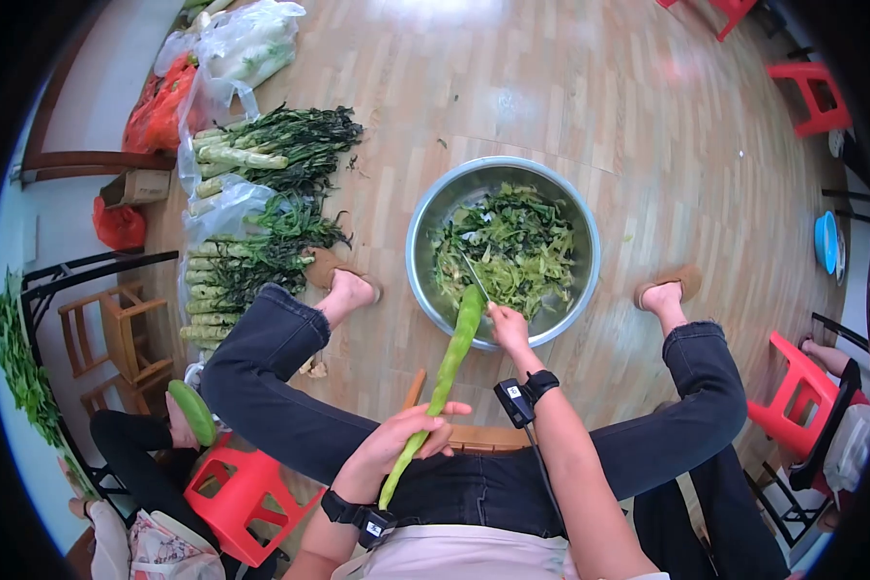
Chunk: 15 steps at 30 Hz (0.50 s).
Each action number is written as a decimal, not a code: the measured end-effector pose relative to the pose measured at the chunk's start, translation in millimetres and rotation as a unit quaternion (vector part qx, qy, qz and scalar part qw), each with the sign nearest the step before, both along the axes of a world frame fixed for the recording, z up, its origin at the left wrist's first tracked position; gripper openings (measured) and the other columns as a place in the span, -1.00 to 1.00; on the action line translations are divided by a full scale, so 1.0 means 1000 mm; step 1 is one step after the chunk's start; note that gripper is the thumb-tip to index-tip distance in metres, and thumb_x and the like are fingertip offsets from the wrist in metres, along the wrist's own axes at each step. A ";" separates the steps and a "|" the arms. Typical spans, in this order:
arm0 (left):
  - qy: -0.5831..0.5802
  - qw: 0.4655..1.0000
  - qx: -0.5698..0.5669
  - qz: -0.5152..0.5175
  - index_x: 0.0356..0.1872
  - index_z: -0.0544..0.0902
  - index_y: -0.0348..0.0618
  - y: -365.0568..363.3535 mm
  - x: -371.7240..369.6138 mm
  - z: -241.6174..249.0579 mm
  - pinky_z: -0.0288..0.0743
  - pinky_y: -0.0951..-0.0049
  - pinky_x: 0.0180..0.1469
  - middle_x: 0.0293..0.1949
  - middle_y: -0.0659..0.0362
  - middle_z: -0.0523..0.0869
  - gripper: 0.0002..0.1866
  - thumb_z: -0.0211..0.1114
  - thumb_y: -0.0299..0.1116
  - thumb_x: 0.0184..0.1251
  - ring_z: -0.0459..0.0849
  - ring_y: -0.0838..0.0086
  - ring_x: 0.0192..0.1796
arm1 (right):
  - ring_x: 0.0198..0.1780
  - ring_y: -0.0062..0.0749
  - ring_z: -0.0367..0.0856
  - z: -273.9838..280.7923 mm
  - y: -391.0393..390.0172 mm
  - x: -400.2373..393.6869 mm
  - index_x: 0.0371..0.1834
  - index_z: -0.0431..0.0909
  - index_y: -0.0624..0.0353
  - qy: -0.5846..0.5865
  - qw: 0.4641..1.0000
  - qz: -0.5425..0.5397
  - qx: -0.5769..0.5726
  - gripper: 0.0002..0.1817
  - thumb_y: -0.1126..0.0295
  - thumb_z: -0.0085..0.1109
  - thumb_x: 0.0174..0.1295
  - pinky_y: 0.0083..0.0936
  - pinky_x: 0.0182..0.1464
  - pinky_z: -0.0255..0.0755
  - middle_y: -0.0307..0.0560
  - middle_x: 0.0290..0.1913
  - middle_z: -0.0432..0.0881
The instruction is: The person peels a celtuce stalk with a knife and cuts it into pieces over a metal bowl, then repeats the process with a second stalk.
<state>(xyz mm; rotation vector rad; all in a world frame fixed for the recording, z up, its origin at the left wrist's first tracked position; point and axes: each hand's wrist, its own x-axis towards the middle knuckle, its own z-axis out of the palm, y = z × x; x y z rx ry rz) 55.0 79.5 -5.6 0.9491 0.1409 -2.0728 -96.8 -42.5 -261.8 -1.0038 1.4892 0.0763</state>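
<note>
A long green celtuce stem slants from my lap to the near side of a metal basin. My left hand is wrapped round its lower part, with some fingers stretched out. My right hand is closed on a knife at the stem's upper end, its thin blade pointing into the basin. Most of the knife's handle is hidden by the hand and stem. Dark leaves and pale green peelings lie in the basin.
Several leafy celtuce stalks lie in rows on the floor at left, by plastic bags. A red stool stands behind left, another at right. Wooden chairs are at far left. Other people sit at both sides.
</note>
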 end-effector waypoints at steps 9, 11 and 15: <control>0.013 0.984 0.079 0.156 0.15 0.31 -0.38 -0.004 -0.019 -0.026 0.40 0.49 -0.02 -0.61 0.33 0.33 -0.56 -0.05 -0.27 0.35 0.31 0.65 -0.62 | -0.63 -0.48 0.51 0.001 0.022 -0.029 -0.36 0.64 0.18 0.001 1.000 -0.024 0.008 -0.53 -0.07 0.06 0.19 -0.50 -0.50 0.38 -0.14 -0.68 0.53; 0.019 0.980 0.089 0.178 0.13 0.32 -0.37 -0.008 -0.023 -0.033 0.40 0.50 -0.04 -0.61 0.32 0.34 -0.58 -0.03 -0.30 0.34 0.32 0.65 -0.62 | -0.79 -0.58 0.33 -0.023 0.029 -0.036 -0.34 0.63 0.17 0.012 0.991 0.038 -0.130 -0.55 -0.03 0.04 0.23 -0.59 -0.71 0.21 -0.24 -0.79 0.40; 0.025 0.978 0.080 0.190 0.06 0.34 -0.28 -0.014 -0.026 -0.032 0.46 0.52 -0.14 -0.58 0.31 0.40 -0.64 0.09 -0.39 0.28 0.37 0.65 -0.60 | -0.78 -0.58 0.34 0.007 0.017 -0.035 -0.34 0.62 0.20 -0.015 0.995 0.005 -0.101 -0.55 -0.03 0.04 0.24 -0.59 -0.71 0.21 -0.23 -0.78 0.40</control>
